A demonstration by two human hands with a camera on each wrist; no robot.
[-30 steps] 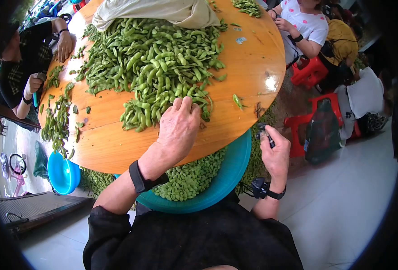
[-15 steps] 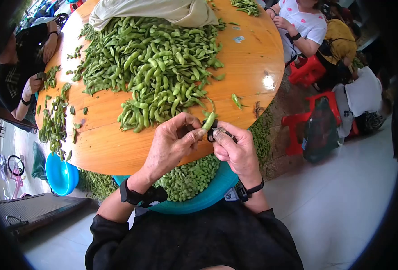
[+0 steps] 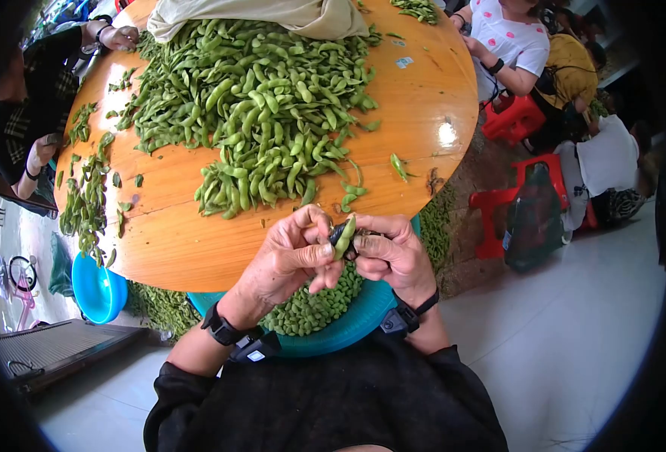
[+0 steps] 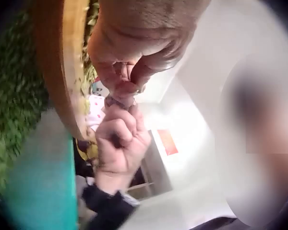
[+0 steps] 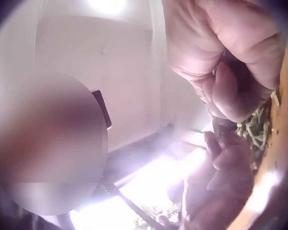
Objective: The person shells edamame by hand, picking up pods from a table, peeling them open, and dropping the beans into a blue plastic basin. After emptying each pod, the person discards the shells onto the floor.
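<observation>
A green pod (image 3: 344, 238) is held between the two hands above the table's near edge. The left hand (image 3: 289, 252) pinches it between thumb and fingers from the left. From the right, the right hand (image 3: 395, 252) grips a small dark tool (image 3: 338, 232) against the pod; most of the tool is hidden by fingers. Below the hands, a teal basin (image 3: 378, 303) holds shelled beans (image 3: 310, 309). A large heap of pods (image 3: 257, 113) lies on the table beyond. Both wrist views show the fingertips of the left hand (image 4: 144, 43) and right hand (image 5: 225, 52) meeting.
A round wooden table (image 3: 174, 248) spans the upper middle, with a pale cloth (image 3: 265, 16) over the heap's far side. A blue basin (image 3: 97, 290) stands at the left. Red stools (image 3: 491, 218) and seated people are at the right; another person sits at the left.
The left hand has come back from the heap with a pod, and the right hand has moved in from the right to meet it. Since half a second ago, both have lowered slightly.
</observation>
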